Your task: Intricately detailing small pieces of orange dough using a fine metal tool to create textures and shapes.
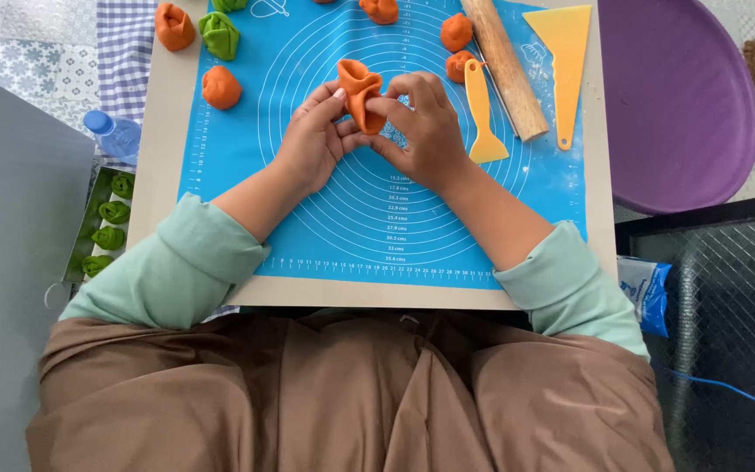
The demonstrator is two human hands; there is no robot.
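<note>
Both hands, left hand [312, 140] and right hand [425, 127], pinch a folded orange dough piece [360, 92] together above the blue mat [351, 218] at upper centre, fingertips shaping its fold.

Near us the blue mat [377, 227] lies open. Farther out we meet 2 orange dough balls [457, 33], a yellow scraper [482, 114] and a rolling pin [506, 68] to the right.

Your blue silicone mat [377, 227] lies on beige board [163, 149]. Wooden rolling pin [506, 65] beside yellow spatula [481, 118] and yellow scraper [563, 52]. Orange dough lumps [221, 87] and green dough lump [219, 35] near mat's far left edge. Your tray [80, 232] of green dumplings [108, 237] left of board, blue bottle [114, 135] beyond it. Purple stool [679, 96] on right.
</note>
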